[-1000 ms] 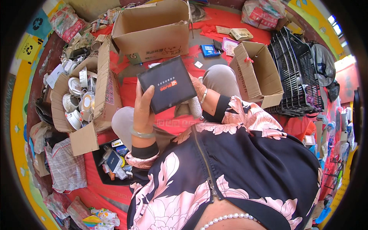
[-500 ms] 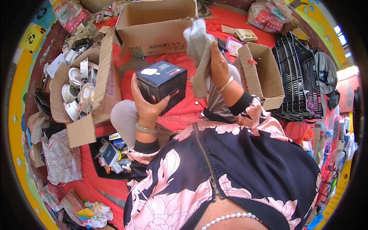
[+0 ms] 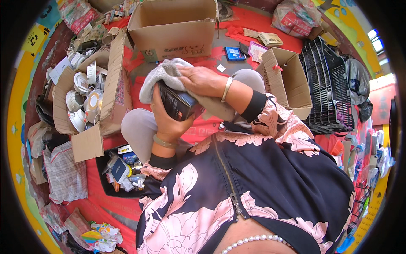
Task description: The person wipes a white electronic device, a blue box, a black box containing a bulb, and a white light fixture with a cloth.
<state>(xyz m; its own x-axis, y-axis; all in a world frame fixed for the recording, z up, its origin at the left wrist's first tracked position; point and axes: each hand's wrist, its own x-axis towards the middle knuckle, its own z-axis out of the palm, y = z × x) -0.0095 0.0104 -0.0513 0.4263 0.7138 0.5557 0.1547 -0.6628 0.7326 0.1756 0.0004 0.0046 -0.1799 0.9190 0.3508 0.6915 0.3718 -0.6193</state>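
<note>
My left hand (image 3: 168,122) grips a small black box (image 3: 175,103) from its near left side, thumb across the front face. Over the top of that box lies a light grey cloth (image 3: 158,76), which hides most of the lid. My right hand (image 3: 203,80) presses the cloth onto the box with its fingers stretched together, and part of the fabric hangs below the wrist. Both hands are above my lap, between my knees.
An open cardboard carton (image 3: 171,40) stands ahead. To the left, another carton (image 3: 108,106) holds several round white light fittings; a black tray (image 3: 101,169) of small items sits below it. At right are a smaller carton (image 3: 275,80) and a black plastic crate (image 3: 323,84).
My right hand has brought the cloth down and left onto the box's top. The box has tilted in my left hand. A blue item on the far floor is now uncovered.
</note>
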